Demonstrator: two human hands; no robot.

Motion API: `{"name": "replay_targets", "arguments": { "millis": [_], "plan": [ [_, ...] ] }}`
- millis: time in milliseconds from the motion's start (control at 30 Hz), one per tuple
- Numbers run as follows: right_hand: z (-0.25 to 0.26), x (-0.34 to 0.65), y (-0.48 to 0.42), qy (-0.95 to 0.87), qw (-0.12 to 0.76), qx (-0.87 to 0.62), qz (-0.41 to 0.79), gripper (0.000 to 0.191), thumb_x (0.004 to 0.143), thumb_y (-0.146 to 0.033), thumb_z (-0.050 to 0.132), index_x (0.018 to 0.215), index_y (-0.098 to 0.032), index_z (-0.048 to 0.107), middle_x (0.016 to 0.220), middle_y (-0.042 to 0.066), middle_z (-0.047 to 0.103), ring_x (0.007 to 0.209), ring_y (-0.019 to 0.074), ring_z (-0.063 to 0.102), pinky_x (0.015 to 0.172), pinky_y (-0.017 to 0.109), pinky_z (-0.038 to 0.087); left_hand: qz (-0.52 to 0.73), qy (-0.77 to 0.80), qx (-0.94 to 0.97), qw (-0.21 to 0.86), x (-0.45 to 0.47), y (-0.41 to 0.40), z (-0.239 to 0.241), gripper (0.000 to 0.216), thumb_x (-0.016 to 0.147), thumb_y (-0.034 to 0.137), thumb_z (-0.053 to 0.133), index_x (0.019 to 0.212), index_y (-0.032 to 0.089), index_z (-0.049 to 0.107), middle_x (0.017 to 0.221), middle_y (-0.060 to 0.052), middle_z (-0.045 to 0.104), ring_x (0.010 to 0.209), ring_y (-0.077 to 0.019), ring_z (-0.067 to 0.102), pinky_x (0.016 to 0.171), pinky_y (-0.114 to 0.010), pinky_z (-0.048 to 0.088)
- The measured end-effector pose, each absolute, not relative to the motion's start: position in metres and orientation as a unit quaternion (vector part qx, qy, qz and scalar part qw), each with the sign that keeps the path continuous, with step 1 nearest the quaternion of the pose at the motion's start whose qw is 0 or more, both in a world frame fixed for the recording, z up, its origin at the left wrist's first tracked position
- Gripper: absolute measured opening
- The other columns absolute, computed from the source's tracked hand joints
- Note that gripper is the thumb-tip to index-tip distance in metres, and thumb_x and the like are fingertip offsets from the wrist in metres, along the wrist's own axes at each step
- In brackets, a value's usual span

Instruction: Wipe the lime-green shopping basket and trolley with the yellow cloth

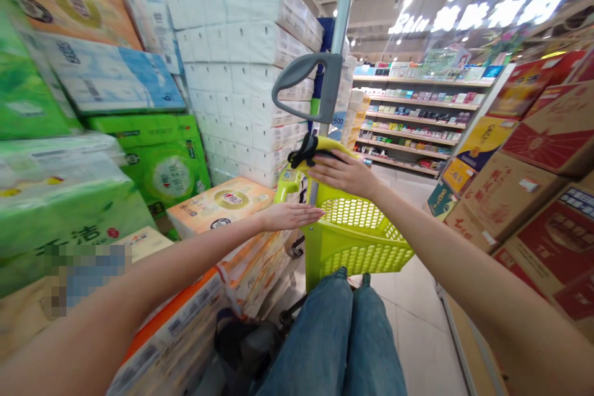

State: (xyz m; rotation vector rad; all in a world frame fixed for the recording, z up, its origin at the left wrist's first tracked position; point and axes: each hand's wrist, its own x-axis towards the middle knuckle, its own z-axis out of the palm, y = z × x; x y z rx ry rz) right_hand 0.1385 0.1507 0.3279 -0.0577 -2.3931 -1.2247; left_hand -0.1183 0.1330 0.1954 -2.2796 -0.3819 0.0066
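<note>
My right hand lies with fingers stretched out against a yellow and black soft item, whose kind I cannot make out, at the top of a yellow-green shopping cart. My left hand is held flat, fingers straight and together, beside the cart's upright post and below my right hand. Nothing shows in my left hand. The cart's perforated basket extends to the right of the post. Above both hands, a grey loop handle is fixed to a metal pole.
Packs of tissue are stacked high on the left, with an orange pack near my left arm. Cardboard cartons stand on the right. Shelves of small goods are at the back. My jeans-clad legs are below the basket.
</note>
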Motion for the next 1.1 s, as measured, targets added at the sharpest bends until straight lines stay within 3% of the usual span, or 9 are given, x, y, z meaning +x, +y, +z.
{"name": "replay_targets", "arguments": {
  "millis": [100,200,333,500,633,867,967,1100],
  "plan": [
    [0.288,0.138,0.147,-0.874,0.212,0.014,-0.437,0.044,0.099,-0.016,0.046,0.143,-0.024,0.046,0.143,0.002,0.056,0.135,0.0128,0.049,0.119,0.036,0.036,0.002,-0.154,-0.906,0.395,-0.118,0.133,0.195,0.065,0.092,-0.002,0.021,0.150,0.026,0.035,0.160,0.011,0.024,0.146,-0.0004,0.019,0.121,-0.016,0.021],
    [0.284,0.139,0.147,-0.881,0.188,0.049,-0.432,0.041,0.098,-0.017,0.047,0.139,-0.023,0.051,0.141,0.002,0.058,0.134,0.0130,0.051,0.118,0.036,0.037,0.004,-0.155,-0.907,0.392,-0.118,0.132,0.196,0.064,0.094,-0.001,0.022,0.150,0.025,0.034,0.160,0.010,0.024,0.146,-0.0010,0.019,0.122,-0.016,0.020],
    [0.333,0.141,0.150,-0.876,0.159,0.070,-0.450,0.048,0.099,-0.015,0.045,0.146,-0.026,0.041,0.145,-0.001,0.055,0.138,0.0116,0.045,0.121,0.035,0.034,0.012,-0.156,-0.915,0.372,-0.118,0.129,0.202,0.063,0.094,0.000,0.022,0.151,0.026,0.032,0.160,0.008,0.025,0.147,-0.0020,0.019,0.122,-0.018,0.020],
    [0.383,0.139,0.157,-0.859,0.235,-0.013,-0.456,0.061,0.099,-0.011,0.043,0.153,-0.033,0.025,0.151,-0.003,0.047,0.143,0.0136,0.037,0.123,0.042,0.029,0.008,-0.151,-0.918,0.367,-0.117,0.125,0.207,0.065,0.094,0.002,0.024,0.153,0.028,0.027,0.161,0.009,0.024,0.147,-0.0031,0.018,0.124,-0.020,0.020],
    [0.350,0.136,0.158,-0.868,0.286,-0.047,-0.403,0.063,0.098,-0.010,0.046,0.153,-0.032,0.025,0.149,-0.001,0.049,0.143,0.0165,0.039,0.120,0.048,0.032,-0.052,-0.114,-0.897,0.423,-0.117,0.127,0.203,0.065,0.091,0.001,0.030,0.151,0.026,0.031,0.161,0.007,0.024,0.148,-0.0041,0.016,0.122,-0.019,0.023],
    [0.271,0.140,0.151,-0.888,0.247,-0.029,-0.386,0.057,0.095,-0.010,0.051,0.148,-0.027,0.038,0.140,0.003,0.059,0.133,0.0139,0.052,0.118,0.040,0.037,-0.057,-0.112,-0.877,0.464,-0.116,0.134,0.196,0.063,0.091,0.000,0.028,0.149,0.023,0.035,0.161,0.008,0.024,0.147,-0.0020,0.015,0.122,-0.016,0.021],
    [0.285,0.140,0.151,-0.900,0.196,0.036,-0.387,0.052,0.097,-0.014,0.050,0.147,-0.024,0.040,0.141,0.003,0.058,0.134,0.0124,0.050,0.119,0.037,0.037,-0.051,-0.115,-0.870,0.477,-0.117,0.135,0.196,0.063,0.092,0.001,0.028,0.150,0.024,0.033,0.161,0.008,0.022,0.148,-0.0034,0.015,0.123,-0.019,0.019],
    [0.346,0.142,0.154,-0.906,0.133,0.055,-0.399,0.058,0.098,-0.012,0.044,0.151,-0.031,0.030,0.150,-0.004,0.048,0.142,0.0113,0.038,0.124,0.038,0.027,-0.030,-0.114,-0.854,0.507,-0.116,0.135,0.197,0.063,0.092,0.000,0.028,0.149,0.025,0.036,0.162,0.010,0.020,0.148,-0.0021,0.014,0.122,-0.016,0.020]
  ]
}}
